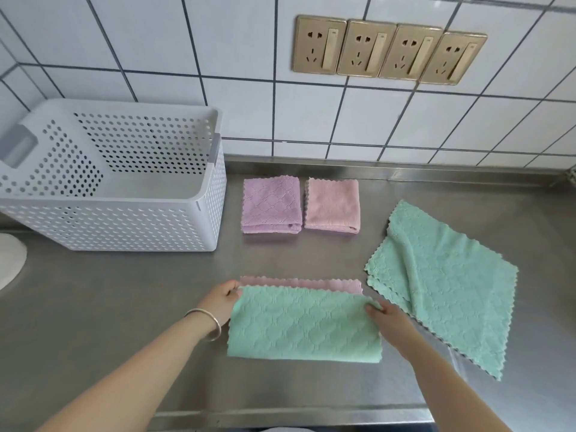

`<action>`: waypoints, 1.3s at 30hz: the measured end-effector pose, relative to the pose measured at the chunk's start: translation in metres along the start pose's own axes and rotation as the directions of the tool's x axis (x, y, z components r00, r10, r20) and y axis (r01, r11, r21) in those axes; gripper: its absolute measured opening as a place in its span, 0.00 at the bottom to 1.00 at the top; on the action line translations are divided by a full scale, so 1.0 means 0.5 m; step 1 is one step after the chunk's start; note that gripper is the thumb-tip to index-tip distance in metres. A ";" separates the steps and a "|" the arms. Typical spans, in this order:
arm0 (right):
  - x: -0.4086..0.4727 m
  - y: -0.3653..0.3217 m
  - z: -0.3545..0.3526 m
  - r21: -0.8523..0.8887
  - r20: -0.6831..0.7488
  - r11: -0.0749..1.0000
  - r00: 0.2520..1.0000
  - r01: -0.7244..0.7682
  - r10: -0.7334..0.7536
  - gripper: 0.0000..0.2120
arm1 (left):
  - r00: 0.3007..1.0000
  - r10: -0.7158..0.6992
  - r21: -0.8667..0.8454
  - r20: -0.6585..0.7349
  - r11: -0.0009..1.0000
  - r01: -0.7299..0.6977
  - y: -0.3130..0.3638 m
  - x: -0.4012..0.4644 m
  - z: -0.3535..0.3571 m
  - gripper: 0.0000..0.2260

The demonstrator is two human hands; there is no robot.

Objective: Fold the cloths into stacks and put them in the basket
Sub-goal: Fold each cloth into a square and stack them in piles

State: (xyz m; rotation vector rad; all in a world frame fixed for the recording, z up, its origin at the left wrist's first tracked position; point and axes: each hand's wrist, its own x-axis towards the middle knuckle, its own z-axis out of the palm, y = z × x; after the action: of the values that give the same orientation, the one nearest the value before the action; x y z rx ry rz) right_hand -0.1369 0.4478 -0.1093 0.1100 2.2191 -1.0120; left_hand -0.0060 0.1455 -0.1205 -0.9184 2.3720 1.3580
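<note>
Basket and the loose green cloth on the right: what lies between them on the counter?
In the head view, two folded cloths side by side: the purple folded cloth nearer the basket, the pink folded cloth nearer the loose green cloth.

I stand at a brushed steel counter (124,307) whose far edge turns up into a low lip. Behind it rises my wall of pale square tiles (218,42) with dark grout. Far right of centre, four gold socket plates (389,49) sit side by side.

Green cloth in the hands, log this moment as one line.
step: folding green cloth | left hand: grips corner | right hand: grips corner | basket: no cloths visible
</note>
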 end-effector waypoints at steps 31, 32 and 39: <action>0.061 -0.018 0.037 -0.255 -0.291 0.954 0.953 -0.159 0.082 0.15 | 0.883 -0.122 0.101 -0.453 0.977 0.187 -0.004 0.074 0.041 0.14; 0.048 -0.010 0.041 -0.283 -0.297 0.945 0.952 -0.166 0.078 0.17 | 0.864 -0.024 0.160 -0.503 0.980 0.120 -0.004 0.065 0.051 0.17; -0.028 0.042 0.074 -0.399 -0.278 0.878 0.948 -0.263 0.158 0.25 | 0.879 0.475 0.740 0.028 0.581 -0.338 0.037 0.004 0.194 0.25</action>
State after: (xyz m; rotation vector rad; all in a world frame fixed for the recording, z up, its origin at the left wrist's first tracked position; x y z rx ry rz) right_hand -0.0986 0.4395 -0.1310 0.2808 2.5297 -0.3834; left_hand -0.0277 0.2334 -0.1606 -0.2471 2.9966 0.2808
